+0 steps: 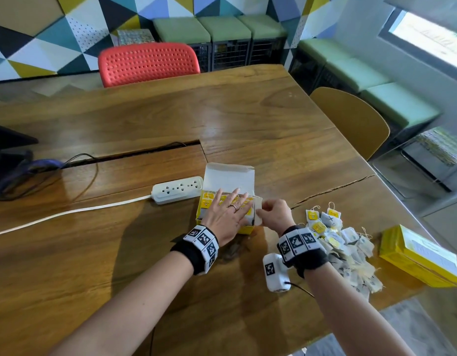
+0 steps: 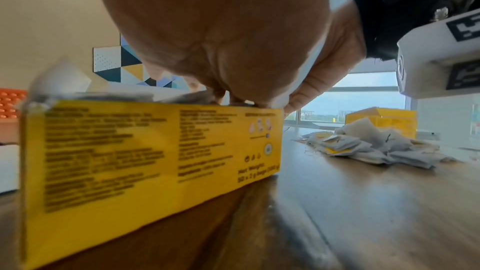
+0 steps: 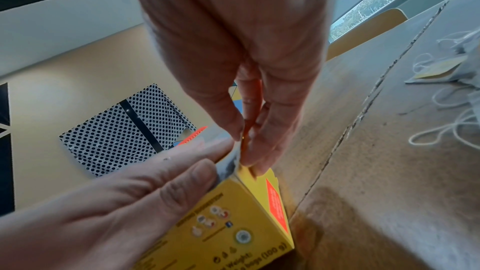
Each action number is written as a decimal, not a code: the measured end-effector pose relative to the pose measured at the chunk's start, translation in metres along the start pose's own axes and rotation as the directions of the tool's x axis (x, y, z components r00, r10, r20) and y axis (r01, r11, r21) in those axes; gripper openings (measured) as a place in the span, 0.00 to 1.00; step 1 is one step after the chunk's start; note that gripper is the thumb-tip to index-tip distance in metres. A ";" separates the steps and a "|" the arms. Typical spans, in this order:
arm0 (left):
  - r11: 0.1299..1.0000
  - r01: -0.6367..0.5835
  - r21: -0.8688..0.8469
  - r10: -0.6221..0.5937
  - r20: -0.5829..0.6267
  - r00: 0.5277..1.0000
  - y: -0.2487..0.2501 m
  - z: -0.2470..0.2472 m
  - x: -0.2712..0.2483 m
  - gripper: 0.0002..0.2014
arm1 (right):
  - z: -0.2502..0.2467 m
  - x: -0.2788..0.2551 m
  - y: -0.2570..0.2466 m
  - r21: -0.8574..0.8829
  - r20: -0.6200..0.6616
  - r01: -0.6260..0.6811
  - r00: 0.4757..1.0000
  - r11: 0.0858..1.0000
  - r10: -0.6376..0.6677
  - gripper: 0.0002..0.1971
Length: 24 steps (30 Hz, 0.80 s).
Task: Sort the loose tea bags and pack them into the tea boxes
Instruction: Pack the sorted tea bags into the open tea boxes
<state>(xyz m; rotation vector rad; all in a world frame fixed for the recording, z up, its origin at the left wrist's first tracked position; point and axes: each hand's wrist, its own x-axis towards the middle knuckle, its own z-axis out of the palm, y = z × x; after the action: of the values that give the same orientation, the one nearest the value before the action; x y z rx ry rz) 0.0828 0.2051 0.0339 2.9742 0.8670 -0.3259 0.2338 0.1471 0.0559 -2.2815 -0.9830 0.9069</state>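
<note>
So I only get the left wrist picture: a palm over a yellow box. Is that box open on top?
Observer: Yes. In the head view the tea box has its white lid standing up at the back.
Visitor: What is that palm doing?
Observer: The left hand lies flat, fingers straight, on the packed tea bags, which show yellow tags.
Visitor: And the other hand?
Observer: The right hand pinches the side flap at the box's right end. The right wrist view shows thumb and fingers closed on it.
</note>
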 end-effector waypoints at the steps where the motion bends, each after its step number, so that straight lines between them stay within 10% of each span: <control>1: 1.000 0.021 -0.003 -0.021 -0.010 1.000 0.003 0.001 0.000 0.27 | 0.000 0.001 0.000 -0.006 0.001 0.004 1.000 1.000 -0.004 0.08; 14: 0.966 0.079 -0.244 -0.111 -0.119 0.987 -0.001 -0.001 -0.002 0.29 | 0.004 0.000 0.005 0.278 0.014 -0.021 1.000 0.960 0.018 0.06; 17: 0.792 0.150 -0.591 -0.433 -0.373 0.821 -0.024 0.001 -0.016 0.24 | 0.002 -0.001 0.008 0.378 -0.025 -0.014 0.999 0.926 0.025 0.07; 19: 0.581 0.212 -0.786 -0.630 -0.269 0.728 -0.046 0.005 -0.023 0.23 | 0.003 0.004 0.013 0.367 -0.032 -0.007 0.999 0.930 0.020 0.13; 21: 0.376 0.295 -0.879 -0.639 -0.015 0.769 -0.065 0.006 -0.026 0.25 | 0.005 0.006 0.015 0.320 -0.010 0.007 1.000 0.947 -0.004 0.18; 24: 0.312 0.329 -0.891 -0.504 0.139 0.853 -0.077 0.008 -0.026 0.28 | 0.009 0.007 0.010 0.280 0.040 0.056 0.997 0.958 -0.070 0.21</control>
<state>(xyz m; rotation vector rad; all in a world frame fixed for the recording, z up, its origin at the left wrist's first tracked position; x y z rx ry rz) 0.0189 0.2563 0.0339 1.7181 1.2961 0.3390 0.2351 0.1472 0.0406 -1.9902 -0.8816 1.0096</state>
